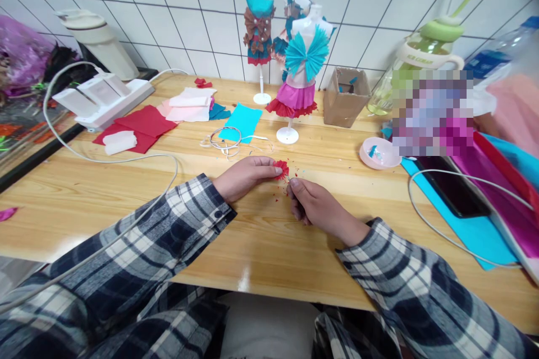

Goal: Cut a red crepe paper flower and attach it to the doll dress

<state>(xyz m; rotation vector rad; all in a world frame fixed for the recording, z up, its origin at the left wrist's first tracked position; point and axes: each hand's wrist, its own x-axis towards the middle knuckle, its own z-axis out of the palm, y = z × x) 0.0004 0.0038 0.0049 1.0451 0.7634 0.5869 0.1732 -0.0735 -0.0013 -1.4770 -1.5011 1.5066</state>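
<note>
My left hand (249, 175) pinches a small pleated red paper piece (281, 169) between thumb and fingers above the middle of the wooden table. Close on its right, my right hand (307, 199) is closed around a small tool whose thin metal tip (288, 178) meets the lower right edge of the red piece; the rest of the tool is hidden in the fist. Tiny red scraps (277, 199) lie on the wood around both hands.
Behind stand miniature mannequins (290, 98) in paper dresses and a cardboard box (346, 98). Coloured paper (145, 126) and a power strip (113, 104) lie left. A pink bowl (381, 154), phone (452, 188) and bottles sit right. A white cable (126, 158) crosses my left sleeve.
</note>
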